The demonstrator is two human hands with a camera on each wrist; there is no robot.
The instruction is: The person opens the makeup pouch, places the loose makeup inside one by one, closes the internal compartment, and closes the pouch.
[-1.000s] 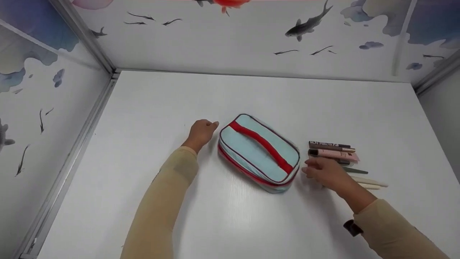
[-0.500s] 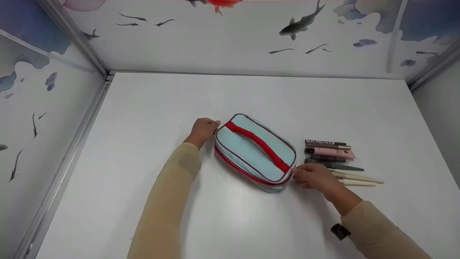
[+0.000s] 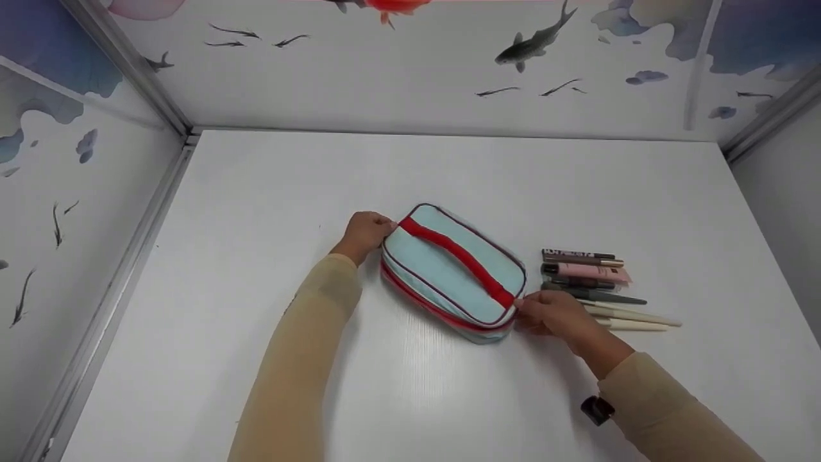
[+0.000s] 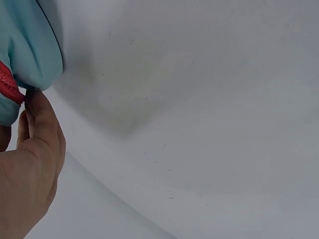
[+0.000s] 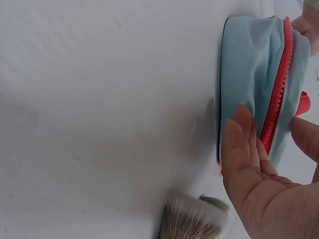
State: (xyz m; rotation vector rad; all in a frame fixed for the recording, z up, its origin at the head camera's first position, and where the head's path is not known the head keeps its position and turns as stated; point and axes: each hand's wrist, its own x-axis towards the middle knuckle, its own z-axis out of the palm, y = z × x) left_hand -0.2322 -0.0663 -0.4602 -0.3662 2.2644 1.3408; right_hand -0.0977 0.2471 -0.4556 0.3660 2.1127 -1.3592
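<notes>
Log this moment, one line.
light-blue rectangular fabric pouch: on white table; left hand: touching left end; right hand: touching right end

Right grip [image 5: 271, 199] on light-blue pouch [image 5: 244, 64], thumb [image 5: 305, 137] and fingers [image 5: 235, 147] straddling red zipper [image 5: 280, 82] (brush bristles [image 5: 189, 221] just beside grip).

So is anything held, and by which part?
The light-blue bag, by its two ends: left hand at the far end, right hand at the near end. Grip firmness can't be told.
</notes>
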